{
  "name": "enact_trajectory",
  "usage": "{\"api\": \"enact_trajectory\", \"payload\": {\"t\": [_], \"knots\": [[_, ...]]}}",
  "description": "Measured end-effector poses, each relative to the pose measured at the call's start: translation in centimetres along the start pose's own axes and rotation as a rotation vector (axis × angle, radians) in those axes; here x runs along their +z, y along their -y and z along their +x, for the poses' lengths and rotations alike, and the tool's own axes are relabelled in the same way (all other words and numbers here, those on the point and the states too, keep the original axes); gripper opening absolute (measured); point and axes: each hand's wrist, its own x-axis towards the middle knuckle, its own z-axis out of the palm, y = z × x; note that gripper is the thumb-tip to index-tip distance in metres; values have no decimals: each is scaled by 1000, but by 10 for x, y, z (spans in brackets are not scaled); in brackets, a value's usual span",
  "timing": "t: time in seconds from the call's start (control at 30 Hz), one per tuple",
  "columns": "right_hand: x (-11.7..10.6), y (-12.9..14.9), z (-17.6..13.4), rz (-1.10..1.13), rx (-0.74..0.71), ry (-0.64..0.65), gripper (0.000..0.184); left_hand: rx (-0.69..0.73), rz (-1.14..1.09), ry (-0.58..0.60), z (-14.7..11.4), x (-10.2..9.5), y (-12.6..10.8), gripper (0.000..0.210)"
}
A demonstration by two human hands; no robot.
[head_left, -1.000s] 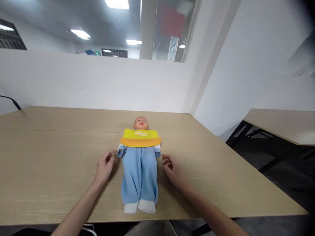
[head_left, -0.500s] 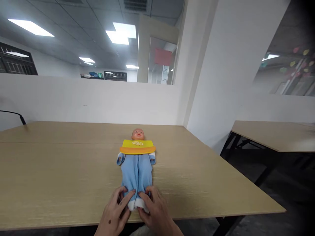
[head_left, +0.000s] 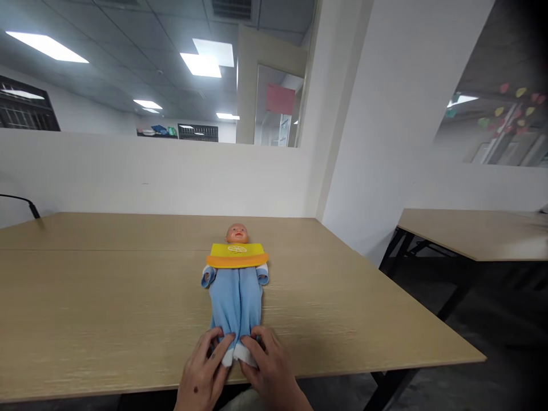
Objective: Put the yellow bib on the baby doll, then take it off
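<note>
A baby doll (head_left: pixel 237 233) lies on its back on the wooden table (head_left: pixel 107 308), head away from me. Over its chest is a yellow bib (head_left: pixel 250 249) with an orange lower edge and a printed citrus slice. Blue trousers (head_left: pixel 226 294) with white cuffs cover its legs. My left hand (head_left: pixel 203 365) is closed on the left trouser leg near the cuff. Opposite it, my right hand (head_left: pixel 272 362) grips the other trouser leg by its cuff. The doll's feet are hidden by the cuffs and my fingers.
A white wall (head_left: pixel 192 177) with a wide window rises behind the table. To the right stands a second table (head_left: pixel 454 228) on black legs, across a gap. A black cable (head_left: pixel 33 209) reaches the far left corner. The table's front edge runs just under my hands.
The view has shifted slightly. Both hands stay at the trouser cuffs, with the fingers moved only a little; the doll and bib lie as before.
</note>
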Motion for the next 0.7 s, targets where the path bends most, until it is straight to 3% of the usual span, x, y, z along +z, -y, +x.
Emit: {"api": "enact_trajectory", "payload": {"t": [0.17, 0.37, 0.7], "knots": [[3, -3, -2, 15, -27, -60, 31, -31, -18, -41, 3, 1, -6, 33], [0, -2, -2, 16, -1, -114, 25, -123, -100, 12, -2, 5, -7, 33], [-3, -1, -1, 29, 25, -96, 20, -177, -152, -8, 3, 0, -13, 31]]}}
